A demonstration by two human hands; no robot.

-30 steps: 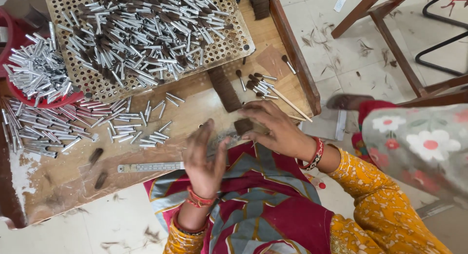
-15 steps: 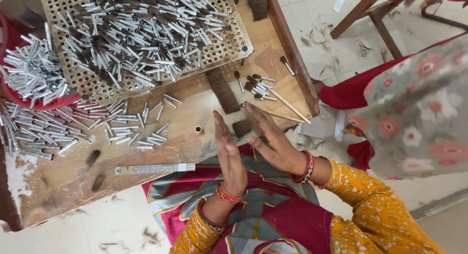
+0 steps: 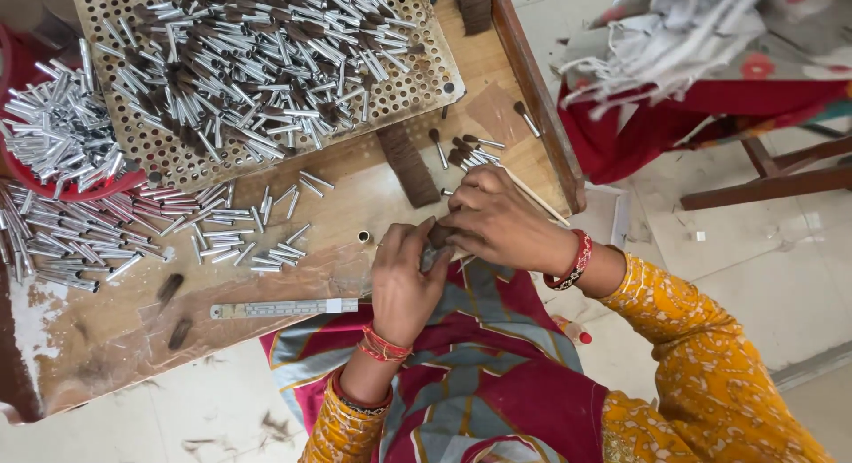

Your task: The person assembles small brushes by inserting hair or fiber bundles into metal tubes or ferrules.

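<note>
From the head camera, looking down, the left hand (image 3: 404, 281) and the right hand (image 3: 497, 219) meet at the near edge of a wooden table (image 3: 106, 339). Both are closed together around a small tuft of dark bristles (image 3: 437, 237), which sits pinched between the fingers of the two hands, just above the person's lap. Only a little of the tuft shows between the fingers.

Just to the left of the hands, a single short metal ring (image 3: 363, 237) stands on the table. Farther left lies a spread of loose silver metal tubes (image 3: 133, 228), and near the table's near edge lies a flat metal ruler (image 3: 284, 308). At the far side, a perforated board (image 3: 417, 86) carries a heap of tubes already fitted with dark bristles. A red bowl (image 3: 53, 174) at the far left holds more silver tubes. Just beyond the right hand lie a few finished brush heads (image 3: 466, 148) and a strip of dark bristle (image 3: 408, 166). To the right, off the table, red and patterned cloth (image 3: 692, 81) hangs over a wooden chair (image 3: 772, 174).
</note>
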